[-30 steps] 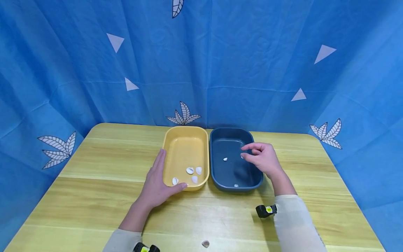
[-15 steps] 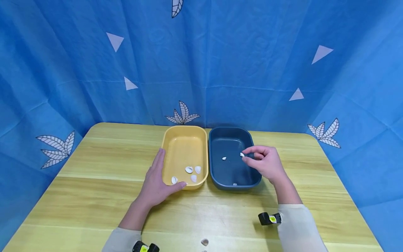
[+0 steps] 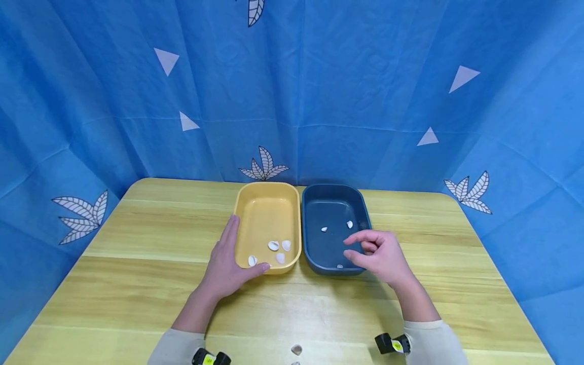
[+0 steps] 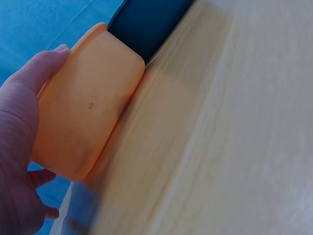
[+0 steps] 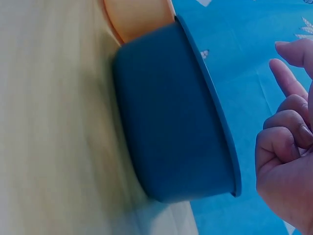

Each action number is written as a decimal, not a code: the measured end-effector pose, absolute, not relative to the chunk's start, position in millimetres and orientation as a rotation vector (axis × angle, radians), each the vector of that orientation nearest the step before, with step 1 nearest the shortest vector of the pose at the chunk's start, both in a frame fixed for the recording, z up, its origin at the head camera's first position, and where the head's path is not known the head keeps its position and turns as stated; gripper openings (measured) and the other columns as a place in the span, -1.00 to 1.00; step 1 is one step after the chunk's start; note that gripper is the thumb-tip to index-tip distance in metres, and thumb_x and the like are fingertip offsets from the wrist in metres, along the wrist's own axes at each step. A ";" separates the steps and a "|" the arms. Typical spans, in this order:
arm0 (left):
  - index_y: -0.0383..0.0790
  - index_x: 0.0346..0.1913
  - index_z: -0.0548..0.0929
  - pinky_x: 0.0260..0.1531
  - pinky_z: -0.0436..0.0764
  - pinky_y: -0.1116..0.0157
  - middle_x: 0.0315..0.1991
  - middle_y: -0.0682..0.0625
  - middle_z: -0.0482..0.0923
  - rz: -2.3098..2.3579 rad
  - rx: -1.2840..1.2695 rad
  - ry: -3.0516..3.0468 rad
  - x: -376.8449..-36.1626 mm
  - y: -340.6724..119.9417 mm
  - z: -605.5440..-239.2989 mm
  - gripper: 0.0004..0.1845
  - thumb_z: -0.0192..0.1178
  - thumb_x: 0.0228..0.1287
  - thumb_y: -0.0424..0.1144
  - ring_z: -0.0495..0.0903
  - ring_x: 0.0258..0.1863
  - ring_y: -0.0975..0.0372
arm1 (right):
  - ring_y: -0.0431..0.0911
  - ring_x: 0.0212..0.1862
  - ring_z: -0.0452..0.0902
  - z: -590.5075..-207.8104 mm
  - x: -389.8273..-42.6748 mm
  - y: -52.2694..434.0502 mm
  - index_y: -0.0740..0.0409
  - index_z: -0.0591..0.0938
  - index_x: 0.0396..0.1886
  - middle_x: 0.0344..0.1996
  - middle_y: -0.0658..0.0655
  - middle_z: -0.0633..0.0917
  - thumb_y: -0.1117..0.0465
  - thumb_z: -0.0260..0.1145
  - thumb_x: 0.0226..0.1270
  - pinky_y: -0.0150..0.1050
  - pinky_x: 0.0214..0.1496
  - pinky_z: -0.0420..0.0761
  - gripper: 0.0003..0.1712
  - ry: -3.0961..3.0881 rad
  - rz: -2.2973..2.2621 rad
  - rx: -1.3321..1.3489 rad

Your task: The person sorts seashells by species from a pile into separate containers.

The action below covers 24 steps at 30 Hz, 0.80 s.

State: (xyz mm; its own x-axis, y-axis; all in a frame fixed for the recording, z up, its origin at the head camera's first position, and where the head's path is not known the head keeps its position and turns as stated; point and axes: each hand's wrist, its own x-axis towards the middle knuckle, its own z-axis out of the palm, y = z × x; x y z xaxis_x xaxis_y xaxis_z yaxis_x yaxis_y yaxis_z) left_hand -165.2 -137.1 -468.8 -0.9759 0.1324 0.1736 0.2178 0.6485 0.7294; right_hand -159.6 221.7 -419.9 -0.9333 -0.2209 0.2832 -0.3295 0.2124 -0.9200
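Note:
My left hand (image 3: 225,268) rests at the near left corner of the yellow tray (image 3: 269,185), thumb over the front rim and fingers straight along its left side. Several white seashells (image 3: 273,245) lie in the near part of that tray. Over the near right side of the dark blue tray (image 3: 315,253) hovers my right hand (image 3: 380,256). Its thumb and index finger are apart with nothing between them, the other fingers bent. A white seashell (image 3: 350,224) lies on the blue tray's floor near the right wall, with two smaller shells elsewhere in it.
Near the front edge of the picture, a brownish shell (image 3: 296,350) lies on the wooden table (image 3: 150,243), with part of another just below it. The two trays stand side by side. A blue patterned curtain (image 3: 365,91) hangs behind and around the table.
My right hand pinched a white seashell over the blue tray, then let it go there. It has drawn back toward me. The left hand stays on the yellow tray.

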 end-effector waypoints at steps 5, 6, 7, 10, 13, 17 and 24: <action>-0.05 0.63 -0.15 0.37 0.04 -0.23 0.61 0.10 -0.28 -1.247 -0.288 -2.761 -164.9 -136.5 -468.4 0.37 0.54 -0.10 0.24 -0.13 0.54 -0.02 | -0.07 -0.69 -0.07 -425.4 -147.2 211.5 0.20 0.76 -0.27 -0.74 0.01 0.07 0.47 0.52 0.08 -0.25 -0.72 0.07 -0.78 -2.372 1.885 0.591; -0.05 0.63 -0.15 0.37 0.04 -0.23 0.61 0.09 -0.27 -1.247 -0.291 -2.759 -164.9 -136.4 -468.4 0.37 0.54 -0.10 0.24 -0.13 0.54 -0.02 | -0.08 -0.68 -0.07 -426.9 -145.1 209.6 0.20 0.76 -0.27 -0.74 0.01 0.07 0.47 0.52 0.08 -0.27 -0.72 0.07 -0.78 -2.377 1.891 0.598; -0.06 0.63 -0.15 0.37 0.04 -0.22 0.61 0.09 -0.27 -1.245 -0.294 -2.757 -164.9 -136.4 -468.3 0.37 0.54 -0.10 0.24 -0.13 0.54 -0.02 | -0.08 -0.68 -0.07 -428.6 -143.1 207.8 0.21 0.76 -0.28 -0.74 0.02 0.07 0.48 0.52 0.07 -0.27 -0.72 0.06 -0.79 -2.377 1.902 0.611; -0.06 0.63 -0.16 0.37 0.05 -0.22 0.61 0.09 -0.27 -1.247 -0.297 -2.755 -164.7 -136.6 -468.2 0.37 0.54 -0.10 0.25 -0.12 0.53 -0.02 | -0.09 -0.67 -0.07 -433.0 -137.6 203.0 0.29 0.75 -0.29 -0.75 0.04 0.06 0.50 0.52 0.05 -0.29 -0.72 0.05 -0.80 -2.366 1.928 0.654; -0.06 0.63 -0.16 0.37 0.05 -0.22 0.61 0.08 -0.26 -1.252 -0.298 -2.750 -164.5 -137.3 -468.1 0.37 0.54 -0.10 0.24 -0.11 0.53 -0.03 | -0.09 -0.66 -0.07 -437.0 -132.6 198.4 0.35 0.74 -0.30 -0.74 0.04 0.05 0.52 0.52 0.02 -0.27 -0.71 0.05 -0.80 -2.340 1.936 0.706; -0.07 0.63 -0.16 0.37 0.05 -0.22 0.61 0.08 -0.26 -1.252 -0.301 -2.745 -164.8 -137.8 -468.3 0.37 0.54 -0.10 0.23 -0.11 0.53 -0.03 | -0.11 -0.66 -0.04 -445.2 -125.2 190.8 0.24 0.75 -0.31 -0.74 0.02 0.06 0.51 0.53 0.01 -0.25 -0.69 0.14 -0.77 -2.323 1.921 0.786; -0.06 0.63 -0.16 0.37 0.06 -0.22 0.61 0.09 -0.27 -1.260 -0.305 -2.745 -164.8 -137.2 -468.8 0.39 0.50 -0.12 0.34 -0.12 0.53 -0.03 | -0.14 -0.66 0.03 -461.2 -106.2 174.8 0.31 0.73 -0.29 -0.73 0.06 0.10 0.49 0.52 0.02 -0.29 -0.66 0.24 -0.78 -2.358 2.018 0.895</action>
